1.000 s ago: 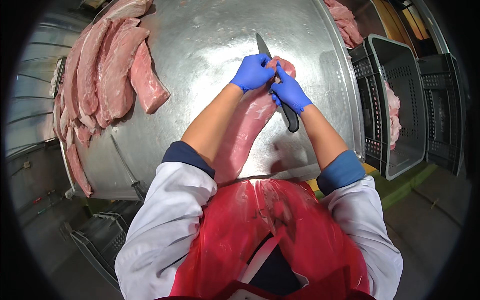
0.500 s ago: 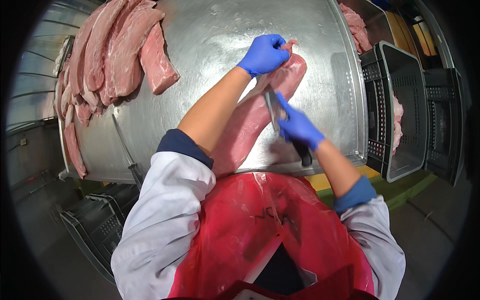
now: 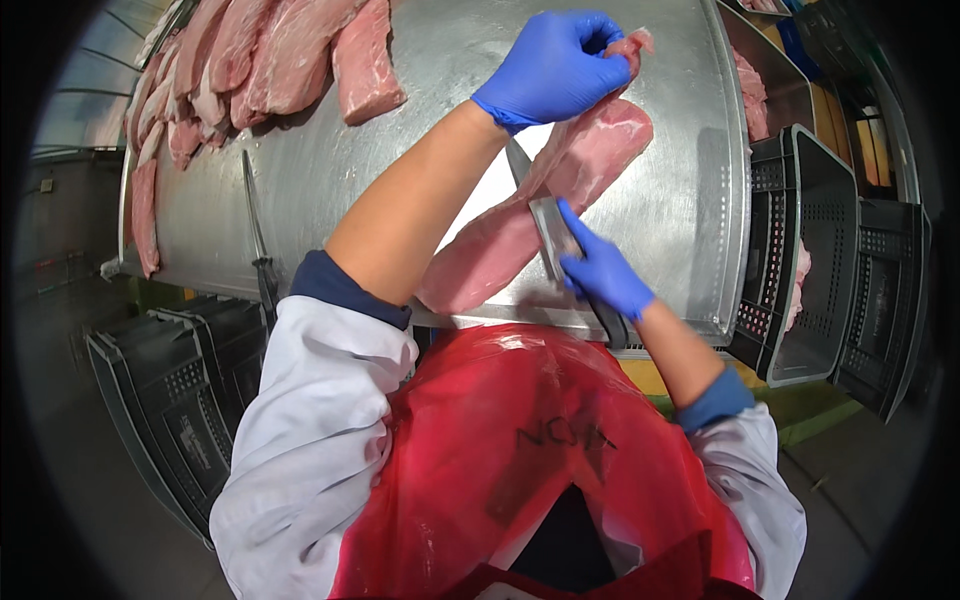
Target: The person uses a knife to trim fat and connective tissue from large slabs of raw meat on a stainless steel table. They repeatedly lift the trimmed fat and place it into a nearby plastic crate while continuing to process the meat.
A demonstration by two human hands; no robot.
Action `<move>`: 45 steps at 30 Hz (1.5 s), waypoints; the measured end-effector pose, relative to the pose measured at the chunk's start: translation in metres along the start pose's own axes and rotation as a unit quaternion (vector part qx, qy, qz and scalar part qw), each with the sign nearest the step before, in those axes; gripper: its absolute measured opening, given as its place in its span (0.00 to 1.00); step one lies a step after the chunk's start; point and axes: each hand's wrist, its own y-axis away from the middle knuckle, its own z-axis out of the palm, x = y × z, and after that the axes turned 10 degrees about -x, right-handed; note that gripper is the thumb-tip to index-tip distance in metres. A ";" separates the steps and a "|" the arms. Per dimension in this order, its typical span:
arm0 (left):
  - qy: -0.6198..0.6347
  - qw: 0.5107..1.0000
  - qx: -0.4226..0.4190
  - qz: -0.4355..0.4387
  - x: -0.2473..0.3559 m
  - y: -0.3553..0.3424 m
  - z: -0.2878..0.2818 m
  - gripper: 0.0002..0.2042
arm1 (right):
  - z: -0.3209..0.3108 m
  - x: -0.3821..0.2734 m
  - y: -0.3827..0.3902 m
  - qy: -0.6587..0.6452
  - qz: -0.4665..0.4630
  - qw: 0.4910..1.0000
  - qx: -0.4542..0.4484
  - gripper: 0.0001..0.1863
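My left hand, in a blue glove, is closed on a thin raw strip raised at the end of a long pink piece of meat, which lies diagonally on the steel table. My right hand, also gloved and slightly blurred, grips the black handle of a knife. The knife crosses the middle of the meat, its tip showing past the far side. My left forearm passes just left of that piece.
Many meat slabs lie at the steel table's back left, with a honing rod below them. Grey perforated crates holding meat line the right edge; more dark crates are stacked at lower left.
My left hand has risen up and away, lifting the strip. My right hand has separated from it and moved down and right with the knife. The view has shifted, raising the table in frame.
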 end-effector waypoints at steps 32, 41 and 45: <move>-0.403 0.850 0.074 -0.332 -0.023 0.390 0.010 0.34 | -0.040 0.047 -0.107 0.304 -0.153 0.927 0.157 0.42; -0.363 0.814 0.012 -0.453 -0.114 0.192 0.081 0.39 | 0.015 0.096 0.001 0.410 -0.028 0.910 0.058 0.45; -0.270 0.837 0.116 -0.463 -0.133 0.169 0.027 0.36 | 0.018 0.121 0.032 0.365 -0.016 0.931 0.026 0.45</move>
